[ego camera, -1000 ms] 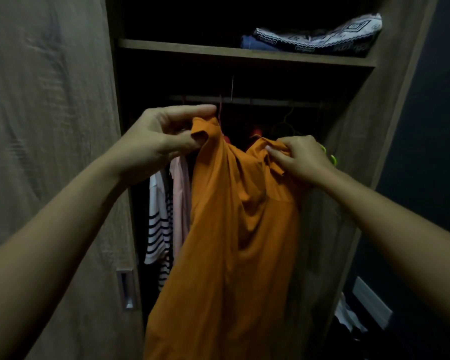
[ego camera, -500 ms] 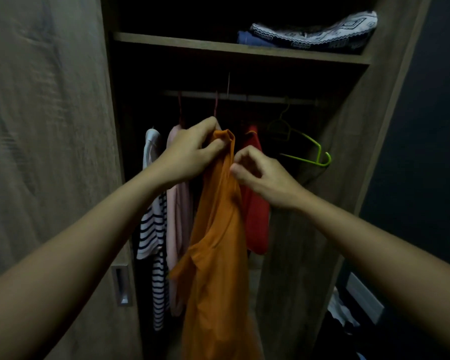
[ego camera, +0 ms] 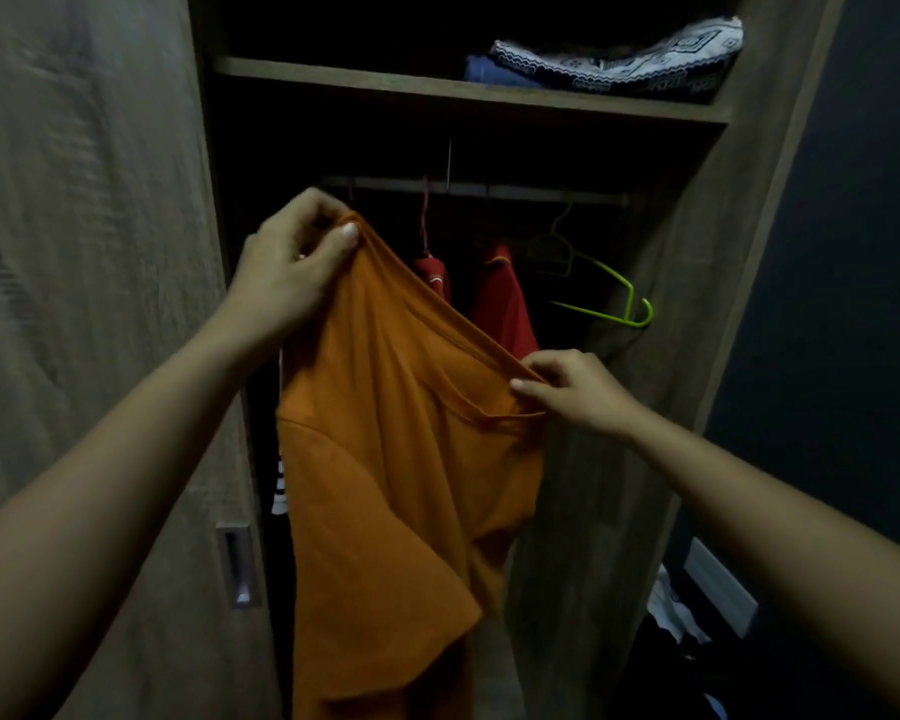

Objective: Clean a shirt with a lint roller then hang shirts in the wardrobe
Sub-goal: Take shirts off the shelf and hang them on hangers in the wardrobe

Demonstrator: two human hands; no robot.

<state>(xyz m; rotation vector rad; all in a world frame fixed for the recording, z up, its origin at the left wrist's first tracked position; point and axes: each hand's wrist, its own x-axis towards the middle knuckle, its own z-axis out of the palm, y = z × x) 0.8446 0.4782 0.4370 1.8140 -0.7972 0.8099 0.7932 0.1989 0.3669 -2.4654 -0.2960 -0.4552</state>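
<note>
An orange shirt (ego camera: 385, 459) hangs in front of the open wardrobe, stretched between both hands. My left hand (ego camera: 292, 262) pinches its upper edge high on the left. Lower on the right, my right hand (ego camera: 572, 389) pinches the same edge near the collar. Behind the shirt runs the hanging rail (ego camera: 489, 192). From the rail hang a red shirt (ego camera: 500, 304) on a hanger and an empty green hanger (ego camera: 609, 288). No lint roller is in view.
The wardrobe's sliding door (ego camera: 84, 304) with a metal recessed handle (ego camera: 237, 563) fills the left side. Folded clothes (ego camera: 614, 59) lie on the upper shelf (ego camera: 463, 96). A striped garment (ego camera: 280, 491) peeks out behind the orange shirt. Loose items (ego camera: 676, 610) lie on the floor at right.
Both hands have moved apart: the left stays high, the right has dropped down and to the right, spreading the orange shirt's edge wide where it was bunched together.
</note>
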